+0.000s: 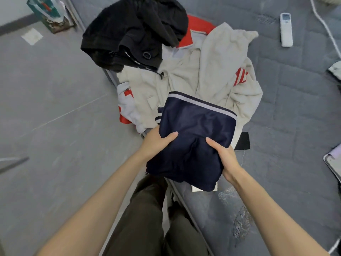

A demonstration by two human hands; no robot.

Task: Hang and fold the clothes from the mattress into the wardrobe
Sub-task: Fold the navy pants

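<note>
A folded navy garment (193, 133) with a pale grey stripe along its far edge is held above the edge of the grey mattress (295, 111). My left hand (156, 141) grips its left side, thumb on top. My right hand (225, 156) grips its right side the same way. Behind it a pile of clothes lies on the mattress: a beige garment (217, 71), a black zip jacket (136, 30) on top at the far left, and a red, white and grey piece (127, 106) underneath.
A white remote control (286, 30) lies on the mattress at the far right. A black phone (243, 141) sits just right of the navy garment. A white cable (324, 26) runs along the right. Grey tiled floor (48, 108) is on the left, with a green bag (49, 13) at the far left.
</note>
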